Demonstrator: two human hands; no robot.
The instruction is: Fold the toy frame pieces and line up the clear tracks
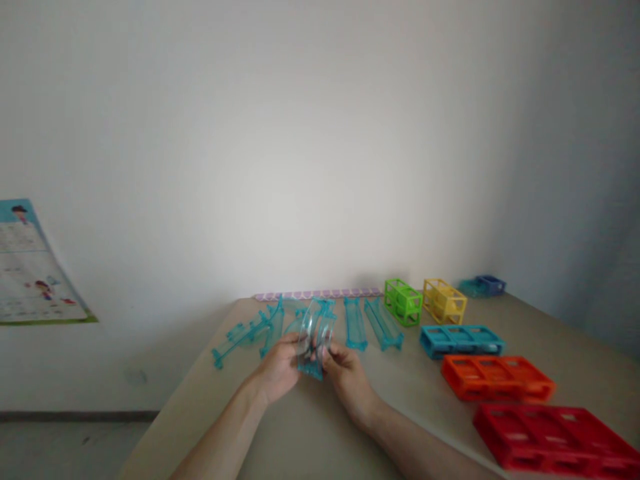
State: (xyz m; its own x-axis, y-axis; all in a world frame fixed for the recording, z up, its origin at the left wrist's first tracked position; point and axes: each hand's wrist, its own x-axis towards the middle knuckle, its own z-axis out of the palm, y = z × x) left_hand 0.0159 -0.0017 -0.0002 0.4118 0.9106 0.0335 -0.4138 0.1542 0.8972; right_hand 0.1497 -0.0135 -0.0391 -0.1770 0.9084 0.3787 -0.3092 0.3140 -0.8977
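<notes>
gripping clear teal track piece [314, 340] between both hands, left [281, 367], right [346, 375].

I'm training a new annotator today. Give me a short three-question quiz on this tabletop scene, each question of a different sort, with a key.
1. True or false: both hands grip the same clear teal track piece.
2. Which frame lies nearest the camera: A blue frame, B orange frame, C red frame?
3. Fill in: the green block stands directly beside the ___ block.

Key:
1. True; the left hand and right hand hold it together above the table.
2. C.
3. Yellow.
</notes>
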